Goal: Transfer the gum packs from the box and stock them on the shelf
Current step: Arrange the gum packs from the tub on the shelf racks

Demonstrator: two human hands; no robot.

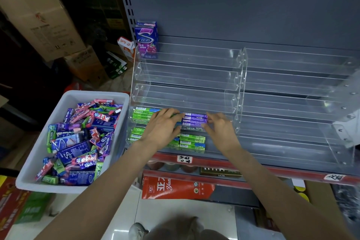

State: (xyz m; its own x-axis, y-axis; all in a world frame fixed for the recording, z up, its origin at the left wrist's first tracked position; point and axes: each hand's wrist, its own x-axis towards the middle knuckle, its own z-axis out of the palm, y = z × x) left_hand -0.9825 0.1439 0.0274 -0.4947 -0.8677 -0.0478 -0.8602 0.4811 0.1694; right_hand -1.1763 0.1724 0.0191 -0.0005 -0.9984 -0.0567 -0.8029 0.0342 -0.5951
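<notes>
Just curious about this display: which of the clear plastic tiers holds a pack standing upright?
The topmost clear acrylic tier. A single tall purple gum box stands upright at its left end; the lower tiers hold only flat green gum packs and purple gum packs.

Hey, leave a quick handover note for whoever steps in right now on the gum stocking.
Left hand: fingers resting over the green packs and the purple packs.
Right hand: fingers on the right end of the purple packs, in the rack's second tier from the bottom.
Done: green packs fill part of the two lowest tiers; one purple box stands on the top tier.
Left: the bin is full of mixed packs; the other tiers and the right rack are bare.
</notes>
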